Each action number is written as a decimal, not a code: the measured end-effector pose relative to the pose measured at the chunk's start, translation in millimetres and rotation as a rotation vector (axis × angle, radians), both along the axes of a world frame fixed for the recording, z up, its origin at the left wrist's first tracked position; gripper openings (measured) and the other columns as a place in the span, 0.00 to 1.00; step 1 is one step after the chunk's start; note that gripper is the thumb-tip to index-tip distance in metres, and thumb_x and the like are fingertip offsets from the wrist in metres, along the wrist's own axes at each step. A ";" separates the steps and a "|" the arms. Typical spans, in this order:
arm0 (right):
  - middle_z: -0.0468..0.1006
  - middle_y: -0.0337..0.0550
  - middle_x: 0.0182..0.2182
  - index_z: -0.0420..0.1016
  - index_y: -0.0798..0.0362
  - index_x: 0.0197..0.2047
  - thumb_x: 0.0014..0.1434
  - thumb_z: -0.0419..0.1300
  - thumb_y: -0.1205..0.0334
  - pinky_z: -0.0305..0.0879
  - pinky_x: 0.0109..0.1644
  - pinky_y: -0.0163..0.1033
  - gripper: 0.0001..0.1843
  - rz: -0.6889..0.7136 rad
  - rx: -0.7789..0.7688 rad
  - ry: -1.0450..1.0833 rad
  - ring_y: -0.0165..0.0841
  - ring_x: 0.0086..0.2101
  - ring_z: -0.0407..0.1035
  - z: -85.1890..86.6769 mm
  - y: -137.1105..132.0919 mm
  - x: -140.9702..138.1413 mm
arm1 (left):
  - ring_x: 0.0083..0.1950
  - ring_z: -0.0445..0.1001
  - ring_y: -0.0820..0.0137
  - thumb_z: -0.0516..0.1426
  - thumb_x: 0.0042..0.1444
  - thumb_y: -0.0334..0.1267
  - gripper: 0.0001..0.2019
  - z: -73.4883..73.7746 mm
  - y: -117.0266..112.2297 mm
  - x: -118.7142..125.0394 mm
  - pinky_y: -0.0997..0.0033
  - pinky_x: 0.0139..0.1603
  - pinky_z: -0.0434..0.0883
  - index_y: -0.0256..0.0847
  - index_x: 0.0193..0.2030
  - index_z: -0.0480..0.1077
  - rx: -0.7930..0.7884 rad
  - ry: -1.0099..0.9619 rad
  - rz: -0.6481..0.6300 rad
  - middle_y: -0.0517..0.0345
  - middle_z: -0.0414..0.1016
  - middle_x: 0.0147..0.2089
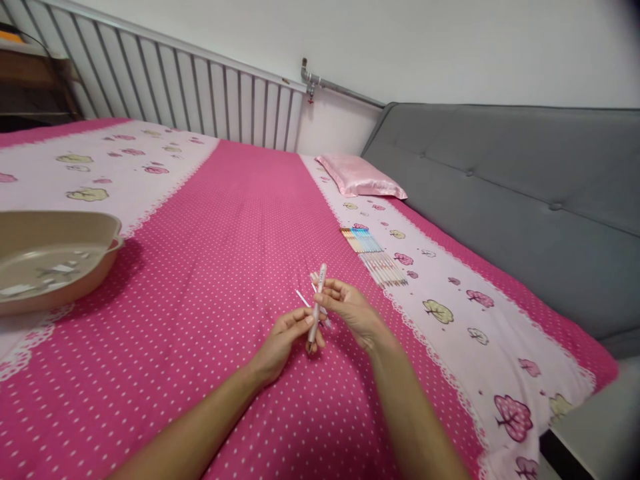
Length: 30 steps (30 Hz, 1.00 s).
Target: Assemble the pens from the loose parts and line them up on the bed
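Observation:
My left hand (283, 340) pinches the lower end of a white pen (317, 307) that stands nearly upright above the pink dotted bedsheet (225, 253). My right hand (350, 310) curls its fingers round the pen's middle from the right. A thin white stick (301, 298), perhaps a refill, pokes out between the two hands; which hand holds it I cannot tell. Both hands hover close together over the middle of the bed.
A row of several coloured pens (375, 255) lies on the sheet to the right, beyond my hands. A beige basin (60, 257) with scraps in it sits at the left. A pink pillow (357, 177), grey sofa back (500, 193) and radiator (200, 93) border the bed.

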State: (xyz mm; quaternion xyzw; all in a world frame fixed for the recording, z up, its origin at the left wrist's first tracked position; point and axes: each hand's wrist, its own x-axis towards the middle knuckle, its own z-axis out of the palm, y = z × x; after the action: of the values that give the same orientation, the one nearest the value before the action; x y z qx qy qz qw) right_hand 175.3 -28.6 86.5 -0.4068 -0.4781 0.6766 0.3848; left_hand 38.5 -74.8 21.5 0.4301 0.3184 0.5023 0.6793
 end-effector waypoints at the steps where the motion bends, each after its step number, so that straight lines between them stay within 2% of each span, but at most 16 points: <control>1: 0.72 0.34 0.26 0.72 0.55 0.38 0.39 0.72 0.61 0.62 0.35 0.32 0.22 0.000 -0.004 0.008 0.25 0.27 0.67 1.1 -0.1 0.4 | 0.24 0.68 0.75 0.54 0.58 0.43 0.13 -0.3 0.1 -0.2 0.74 0.28 0.66 0.35 0.38 0.70 0.000 -0.004 0.000 0.55 0.74 0.25; 5: 0.77 0.41 0.33 0.72 0.55 0.40 0.43 0.70 0.61 0.62 0.44 0.34 0.20 0.066 -0.032 0.060 0.27 0.33 0.69 4.6 -0.3 4.1 | 0.24 0.69 0.75 0.53 0.58 0.43 0.13 -1.4 0.6 -0.8 0.74 0.29 0.65 0.35 0.39 0.70 0.001 -0.031 -0.007 0.55 0.74 0.25; 7: 0.78 0.43 0.35 0.72 0.54 0.42 0.44 0.69 0.62 0.62 0.45 0.35 0.21 0.091 -0.044 0.079 0.28 0.33 0.70 5.0 -0.5 5.1 | 0.24 0.69 0.74 0.53 0.58 0.44 0.13 -2.1 0.8 -0.9 0.74 0.28 0.65 0.35 0.39 0.71 0.001 -0.039 -0.012 0.54 0.74 0.26; 12: 0.78 0.41 0.30 0.71 0.55 0.41 0.42 0.70 0.61 0.62 0.40 0.35 0.22 0.109 -0.038 0.066 0.28 0.29 0.69 2.1 0.2 3.6 | 0.24 0.69 0.73 0.53 0.58 0.44 0.13 -3.5 1.0 -0.9 0.73 0.29 0.65 0.35 0.38 0.71 0.004 -0.036 -0.011 0.53 0.75 0.25; 16: 0.74 0.36 0.25 0.71 0.55 0.39 0.41 0.71 0.63 0.62 0.36 0.33 0.21 0.080 -0.021 0.046 0.25 0.25 0.67 -0.6 0.9 3.1 | 0.25 0.69 0.73 0.54 0.57 0.45 0.14 -1.8 0.6 -0.9 0.73 0.30 0.66 0.35 0.40 0.71 -0.001 -0.013 -0.008 0.54 0.74 0.25; 20: 0.71 0.33 0.24 0.72 0.55 0.37 0.39 0.71 0.63 0.61 0.32 0.33 0.21 0.048 -0.013 0.013 0.24 0.24 0.66 -0.4 0.2 2.9 | 0.26 0.69 0.72 0.55 0.56 0.46 0.14 0.9 -0.2 -0.7 0.73 0.30 0.65 0.35 0.40 0.71 0.004 0.023 0.003 0.53 0.75 0.27; 25: 0.71 0.33 0.24 0.71 0.56 0.35 0.38 0.72 0.64 0.62 0.32 0.32 0.20 0.007 -0.008 -0.012 0.24 0.24 0.66 1.1 -1.1 1.2 | 0.27 0.69 0.73 0.55 0.56 0.45 0.14 2.4 -1.2 -0.3 0.74 0.31 0.64 0.35 0.40 0.71 0.025 0.051 0.025 0.53 0.75 0.28; 28: 0.72 0.34 0.25 0.72 0.55 0.37 0.40 0.71 0.64 0.63 0.34 0.33 0.19 0.051 -0.021 0.001 0.25 0.25 0.67 2.8 -1.7 1.5 | 0.28 0.69 0.72 0.55 0.57 0.45 0.14 1.8 -1.0 -0.3 0.73 0.31 0.64 0.36 0.39 0.71 0.032 0.047 0.013 0.54 0.74 0.28; 30: 0.76 0.38 0.29 0.72 0.55 0.40 0.42 0.70 0.64 0.64 0.39 0.35 0.20 0.096 -0.039 0.031 0.27 0.30 0.70 4.2 -2.2 2.2 | 0.28 0.69 0.72 0.54 0.57 0.45 0.14 1.1 -0.6 -0.3 0.72 0.33 0.65 0.36 0.39 0.71 0.026 0.030 0.010 0.54 0.74 0.27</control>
State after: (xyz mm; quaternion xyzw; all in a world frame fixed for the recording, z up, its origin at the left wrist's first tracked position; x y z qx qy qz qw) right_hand 177.6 -30.7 90.6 -0.3801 -0.4780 0.7097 0.3513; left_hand 38.2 -75.4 22.7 0.4448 0.3244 0.5033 0.6661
